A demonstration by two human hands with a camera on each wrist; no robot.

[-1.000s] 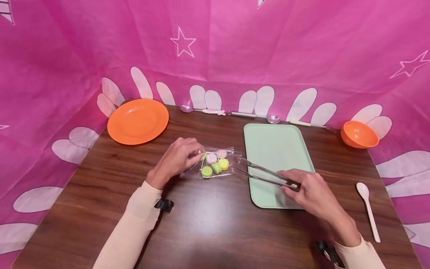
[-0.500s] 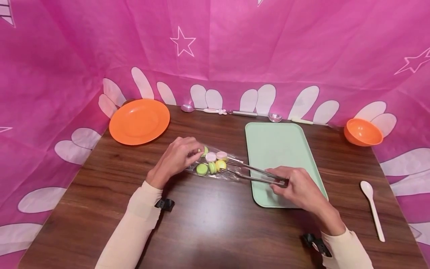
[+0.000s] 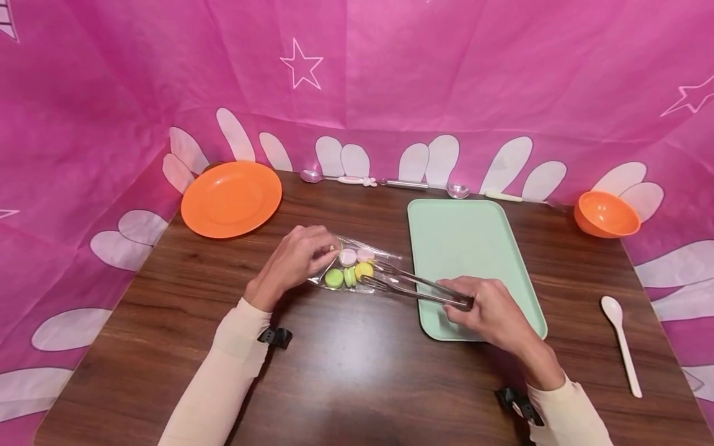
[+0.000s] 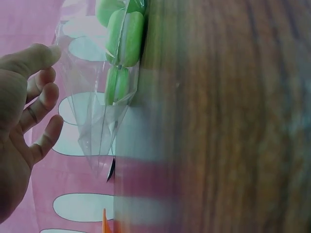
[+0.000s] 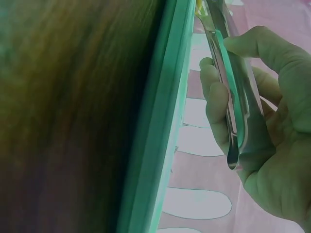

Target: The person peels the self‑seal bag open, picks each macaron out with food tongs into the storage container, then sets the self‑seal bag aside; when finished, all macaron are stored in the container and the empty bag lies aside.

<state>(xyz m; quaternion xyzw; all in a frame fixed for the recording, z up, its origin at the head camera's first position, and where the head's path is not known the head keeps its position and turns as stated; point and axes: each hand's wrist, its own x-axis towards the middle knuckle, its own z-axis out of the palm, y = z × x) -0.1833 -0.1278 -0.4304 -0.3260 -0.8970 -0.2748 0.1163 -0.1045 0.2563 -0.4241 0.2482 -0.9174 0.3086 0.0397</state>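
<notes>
My left hand (image 3: 297, 261) pinches the upper left part of a clear plastic bag (image 4: 90, 138) lying on the table. Inside the bag are several macarons: a green macaron (image 3: 334, 278), another green one on edge, a yellow macaron (image 3: 364, 271), and a lilac macaron (image 3: 348, 257) beside a pink macaron (image 3: 366, 254). Metal tongs (image 3: 419, 296) are gripped by my right hand (image 3: 493, 313) above the mint-green tray (image 3: 463, 235). Their parted prongs reach the bag's right end, near the yellow macaron; whether they touch it I cannot tell. My fingers partly cover one macaron.
An orange plate (image 3: 231, 201) stands at the back left, an orange bowl (image 3: 607, 215) at the back right. Along the back edge lie a purple spoon (image 3: 311, 176), a scoop-like utensil (image 3: 458, 191) and a pale-handled utensil (image 3: 504, 197). A white spoon (image 3: 621, 347) lies at right.
My right hand has moved left with the tongs, whose prongs went from outside the bag's right end to beside the yellow macaron. The macarons shifted slightly left; my left hand stayed in place.
</notes>
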